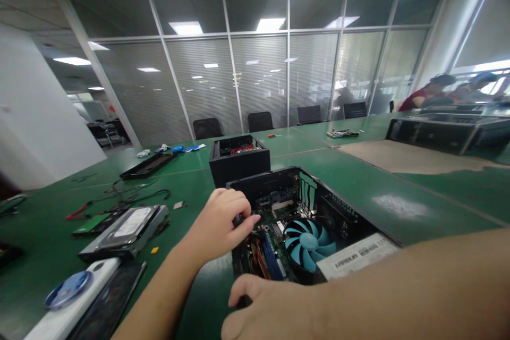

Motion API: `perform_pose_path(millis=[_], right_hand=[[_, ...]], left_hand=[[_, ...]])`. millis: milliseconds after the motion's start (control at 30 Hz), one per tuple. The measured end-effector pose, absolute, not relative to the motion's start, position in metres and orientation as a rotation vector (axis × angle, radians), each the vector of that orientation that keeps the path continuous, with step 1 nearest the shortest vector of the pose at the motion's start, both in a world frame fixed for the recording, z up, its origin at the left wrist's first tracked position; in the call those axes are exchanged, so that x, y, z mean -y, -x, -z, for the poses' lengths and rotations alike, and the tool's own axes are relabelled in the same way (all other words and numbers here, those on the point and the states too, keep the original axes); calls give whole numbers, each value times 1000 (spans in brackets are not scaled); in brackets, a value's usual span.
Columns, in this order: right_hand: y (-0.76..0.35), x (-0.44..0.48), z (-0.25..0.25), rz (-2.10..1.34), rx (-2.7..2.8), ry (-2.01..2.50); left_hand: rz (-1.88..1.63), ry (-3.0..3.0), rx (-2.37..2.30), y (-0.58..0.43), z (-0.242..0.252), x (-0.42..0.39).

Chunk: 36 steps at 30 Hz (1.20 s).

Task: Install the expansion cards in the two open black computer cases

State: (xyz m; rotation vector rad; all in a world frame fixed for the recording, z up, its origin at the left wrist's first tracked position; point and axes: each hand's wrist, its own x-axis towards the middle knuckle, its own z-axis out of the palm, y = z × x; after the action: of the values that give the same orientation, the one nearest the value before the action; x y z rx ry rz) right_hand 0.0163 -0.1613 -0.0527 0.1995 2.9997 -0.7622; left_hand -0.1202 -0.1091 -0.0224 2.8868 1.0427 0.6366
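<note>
An open black computer case (pixel 350 212) lies on the green table in front of me. Inside it are a fan with light-blue blades (pixel 309 242), a motherboard, blue memory slots (pixel 272 257), red and yellow cables (pixel 258 256) and a labelled power supply (pixel 356 257). My left hand (pixel 226 221) is at the case's left edge, its fingers curled over the rim with the thumb toward the inside. Near the case's front left corner is my right hand (pixel 271 305), with bent fingers; what it grips, if anything, is hidden.
On the left lie a hard drive (pixel 129 227), cables (pixel 123 194), a white bar with a blue roll (pixel 68 289) and a black panel (pixel 149 164). Behind the case stands another black case (pixel 239 162). At the right are a large case (pixel 450 133), cardboard (pixel 402 156) and people (pixel 430 95).
</note>
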Motion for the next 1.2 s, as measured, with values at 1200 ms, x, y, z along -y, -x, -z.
perform_pose_path(millis=[1200], right_hand=[[-271,-9,59,-365,-3077,-1441]], left_hand=[[300,-2482,-1457,153,31,91]])
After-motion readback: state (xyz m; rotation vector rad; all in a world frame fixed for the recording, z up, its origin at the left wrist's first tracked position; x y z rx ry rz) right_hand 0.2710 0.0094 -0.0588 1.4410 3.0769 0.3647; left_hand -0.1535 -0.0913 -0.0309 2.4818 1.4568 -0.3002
